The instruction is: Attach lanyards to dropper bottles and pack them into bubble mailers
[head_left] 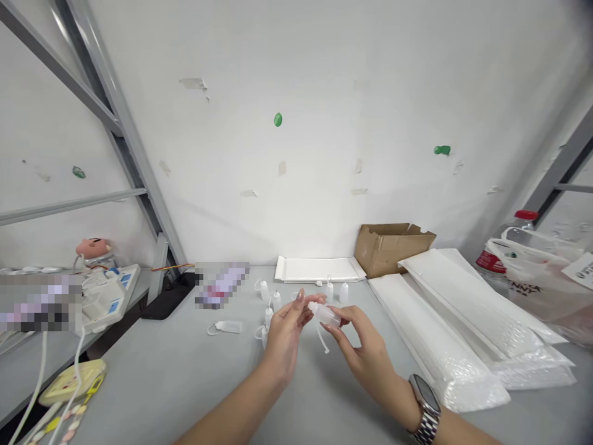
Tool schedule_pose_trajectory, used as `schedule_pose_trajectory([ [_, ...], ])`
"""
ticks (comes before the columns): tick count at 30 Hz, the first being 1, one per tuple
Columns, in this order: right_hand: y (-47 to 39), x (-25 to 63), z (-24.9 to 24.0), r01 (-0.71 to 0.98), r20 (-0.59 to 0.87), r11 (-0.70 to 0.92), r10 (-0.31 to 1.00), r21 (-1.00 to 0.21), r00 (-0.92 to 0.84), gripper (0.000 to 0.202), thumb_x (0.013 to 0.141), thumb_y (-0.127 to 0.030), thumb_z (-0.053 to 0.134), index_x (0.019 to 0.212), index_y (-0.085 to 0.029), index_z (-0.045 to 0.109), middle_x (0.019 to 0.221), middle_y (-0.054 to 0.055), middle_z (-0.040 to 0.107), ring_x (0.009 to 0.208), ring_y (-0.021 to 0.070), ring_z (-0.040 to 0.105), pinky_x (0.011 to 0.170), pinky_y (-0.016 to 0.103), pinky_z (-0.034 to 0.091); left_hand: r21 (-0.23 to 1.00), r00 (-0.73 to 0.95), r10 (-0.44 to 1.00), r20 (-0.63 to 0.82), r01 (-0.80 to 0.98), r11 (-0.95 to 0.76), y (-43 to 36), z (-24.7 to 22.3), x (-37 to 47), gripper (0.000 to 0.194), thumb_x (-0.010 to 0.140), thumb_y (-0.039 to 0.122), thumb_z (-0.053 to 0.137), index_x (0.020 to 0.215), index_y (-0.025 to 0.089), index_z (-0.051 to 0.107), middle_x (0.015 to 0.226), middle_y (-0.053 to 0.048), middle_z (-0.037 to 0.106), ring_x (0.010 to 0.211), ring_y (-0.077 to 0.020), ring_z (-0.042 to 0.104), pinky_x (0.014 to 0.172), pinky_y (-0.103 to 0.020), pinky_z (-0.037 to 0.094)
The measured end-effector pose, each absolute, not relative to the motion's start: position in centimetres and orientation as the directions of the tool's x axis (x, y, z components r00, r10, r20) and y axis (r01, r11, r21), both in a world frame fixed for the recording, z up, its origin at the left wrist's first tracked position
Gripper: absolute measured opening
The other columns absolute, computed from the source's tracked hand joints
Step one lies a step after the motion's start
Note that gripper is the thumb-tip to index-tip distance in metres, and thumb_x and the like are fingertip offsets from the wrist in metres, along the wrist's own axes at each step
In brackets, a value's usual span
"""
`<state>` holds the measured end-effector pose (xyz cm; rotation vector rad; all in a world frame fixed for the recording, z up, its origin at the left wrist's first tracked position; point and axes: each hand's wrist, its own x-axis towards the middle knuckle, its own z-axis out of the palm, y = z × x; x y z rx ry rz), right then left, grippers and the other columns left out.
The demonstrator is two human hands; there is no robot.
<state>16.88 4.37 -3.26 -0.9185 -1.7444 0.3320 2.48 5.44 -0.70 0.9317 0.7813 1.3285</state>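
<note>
Between my hands is a small translucent plastic squeeze bottle (328, 316), tilted on its side with its nozzle end to the left. A thin strap with a tiny cap dangles below it. My right hand (365, 340) pinches the bottle's body between thumb and fingers. At the nozzle end, the fingers of my left hand (286, 334) are closed around the tip, partly hiding it. Several similar bottles stand just beyond my left hand, one of them a white bottle (264, 290). Another bottle (229, 327) lies flat to the left. Farther back stands a bottle (343, 293) without a visible strap.
A white tray-like box (319, 270) lies against the wall beside an open cardboard box (393, 247). Bubble-wrap mailers (445, 340) are piled on the right, near a plastic bag (546, 284). A black phone-like slab (171, 296) and a power strip (111, 303) are at left.
</note>
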Motion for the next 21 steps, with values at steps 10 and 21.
schedule_pose_trajectory([
  [10, 4.95, 17.19, -3.29, 0.645, 0.816, 0.75, 0.461, -0.147, -0.35, 0.025, 0.084, -0.008, 0.049, 0.106, -0.017, 0.046, 0.079, 0.009, 0.059, 0.072, 0.0202, 0.053, 0.06, 0.034, 0.046, 0.908, 0.069, 0.998, 0.004, -0.419, 0.025, 5.14, -0.44, 2.69, 0.022, 0.068, 0.036, 0.068, 0.078, 0.017, 0.072, 0.088, -0.008, 0.072, 0.101, -0.0249, 0.057, 0.096, -0.038, 0.034],
  [21, 4.68, 16.72, -3.38, 0.692, 0.833, 0.715, 0.32, 0.101, -0.451, 0.017, 0.083, -0.004, 0.047, 0.099, -0.011, 0.049, 0.067, 0.008, 0.058, 0.06, 0.0193, 0.05, 0.049, 0.032, 0.044, 0.941, 0.091, 0.995, -0.035, -0.331, 0.063, 5.33, -1.08, 2.83, 0.022, 0.068, 0.036, 0.066, 0.077, 0.017, 0.072, 0.09, -0.01, 0.071, 0.095, -0.024, 0.058, 0.091, -0.038, 0.036],
])
